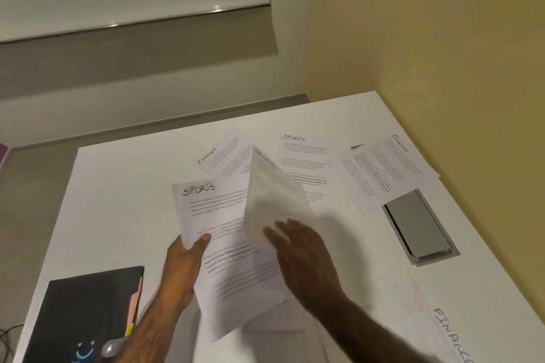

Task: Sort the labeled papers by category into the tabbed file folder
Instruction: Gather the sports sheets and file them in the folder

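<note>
Showing two bare forearms, no sleeves reaching into view; left hand (188, 259) and right hand (303, 256) wearing no gloves, rings or watch.

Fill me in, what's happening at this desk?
A person is sorting labeled papers on a white table. The left hand grips a sheet headed SPORTS, while the right hand, fingers spread, handles a blurred sheet standing up on edge. More sheets marked FINANCE and SPORTS lie spread farther back. The black tabbed folder sits closed at the lower left.
</note>
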### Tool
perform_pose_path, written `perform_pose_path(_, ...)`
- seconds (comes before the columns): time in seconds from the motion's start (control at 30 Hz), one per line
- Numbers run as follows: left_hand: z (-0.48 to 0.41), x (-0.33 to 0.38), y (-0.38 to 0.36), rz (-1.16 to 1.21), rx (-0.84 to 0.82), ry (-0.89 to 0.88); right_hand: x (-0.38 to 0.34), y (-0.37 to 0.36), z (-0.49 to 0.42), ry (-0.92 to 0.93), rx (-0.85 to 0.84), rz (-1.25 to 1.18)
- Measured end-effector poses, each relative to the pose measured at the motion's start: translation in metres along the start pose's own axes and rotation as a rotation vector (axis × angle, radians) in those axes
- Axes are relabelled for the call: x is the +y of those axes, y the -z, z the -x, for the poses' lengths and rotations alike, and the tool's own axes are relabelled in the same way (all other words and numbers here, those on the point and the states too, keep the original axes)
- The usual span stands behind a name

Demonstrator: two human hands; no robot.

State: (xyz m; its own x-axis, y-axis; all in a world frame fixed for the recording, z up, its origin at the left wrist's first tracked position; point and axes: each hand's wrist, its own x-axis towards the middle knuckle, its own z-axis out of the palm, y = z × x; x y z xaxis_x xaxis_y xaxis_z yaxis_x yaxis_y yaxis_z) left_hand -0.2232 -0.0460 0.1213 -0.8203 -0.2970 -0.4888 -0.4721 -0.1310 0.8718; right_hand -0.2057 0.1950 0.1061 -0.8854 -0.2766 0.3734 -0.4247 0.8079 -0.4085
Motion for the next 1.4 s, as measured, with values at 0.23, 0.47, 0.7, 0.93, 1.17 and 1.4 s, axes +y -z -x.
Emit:
perform_pose_path(0.23, 0.023, 0.016, -0.018, 0.136, -0.091, 0.042, -0.04, 0.02, 0.025, 0.375, -0.346, 0.171)
perform_pose_path(0.47, 0.032, 0.014, -0.022, 0.142, -0.188, 0.036, -0.038, 0.051, 0.021, 0.499, -0.438, 0.233)
perform_pose_path(0.7, 0.053, -0.003, -0.045, 0.203, -0.35, 0.103, -0.02, 0.065, 0.019, 0.109, -0.638, -0.008)
perform_pose_path(0.93, 0.07, -0.013, -0.069, 0.327, -0.415, 0.234, -0.015, 0.031, 0.023, 0.269, -0.605, 0.178)
perform_pose_path(1.17, 0.059, 0.005, -0.067, -0.006, -0.391, -0.035, 0.013, 0.053, 0.011, -0.137, -0.083, -0.168)
perform_pose_path(1.4, 0.05, 0.022, -0.067, -0.057, -0.455, -0.169, 0.07, 0.113, -0.008, -0.621, -0.306, -1.312)
